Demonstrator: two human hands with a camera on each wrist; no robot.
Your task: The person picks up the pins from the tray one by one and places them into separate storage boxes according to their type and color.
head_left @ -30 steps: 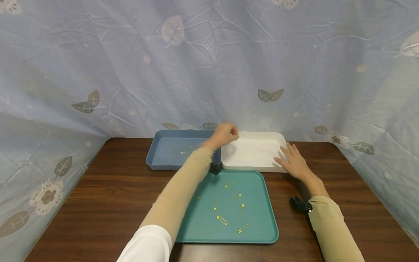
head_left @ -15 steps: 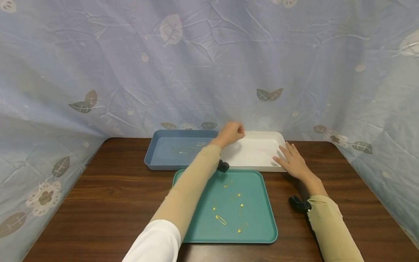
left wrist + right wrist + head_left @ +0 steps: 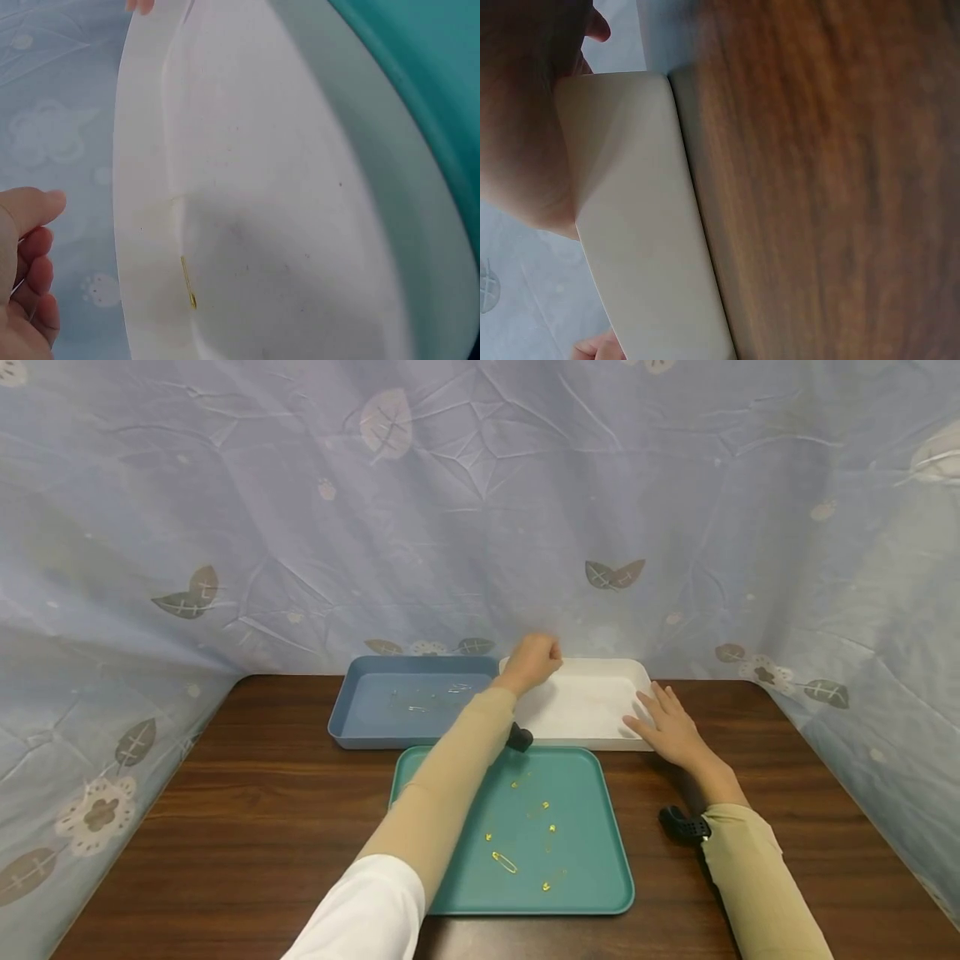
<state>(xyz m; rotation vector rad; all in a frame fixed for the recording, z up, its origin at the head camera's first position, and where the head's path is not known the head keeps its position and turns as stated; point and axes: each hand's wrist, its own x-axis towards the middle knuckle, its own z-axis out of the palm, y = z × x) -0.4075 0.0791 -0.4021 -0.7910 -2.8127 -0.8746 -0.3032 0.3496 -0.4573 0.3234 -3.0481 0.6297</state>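
Observation:
My left hand [image 3: 534,660] is over the back left part of the white tray [image 3: 592,702]. In the left wrist view its thumb [image 3: 37,208] stands a little apart from loosely curled fingers, with nothing between them. A gold safety pin [image 3: 187,283] lies in the white tray along the foot of its wall. My right hand [image 3: 672,731] rests at that tray's right rim with fingers spread; the right wrist view shows it over the outer wall [image 3: 641,217]. Several gold safety pins [image 3: 505,862] lie spread on the green tray [image 3: 600,827], partly hidden by my left forearm.
A blue tray [image 3: 367,710] holds several silver safety pins [image 3: 459,688] and stands left of the white one. All trays are on a brown wooden table [image 3: 262,810]. A patterned cloth [image 3: 300,527] hangs behind the table and along its sides.
My left hand has shifted slightly right over the white tray, and its fingers look more curled. The left forearm has swung right across the green tray. My right hand has stayed in place.

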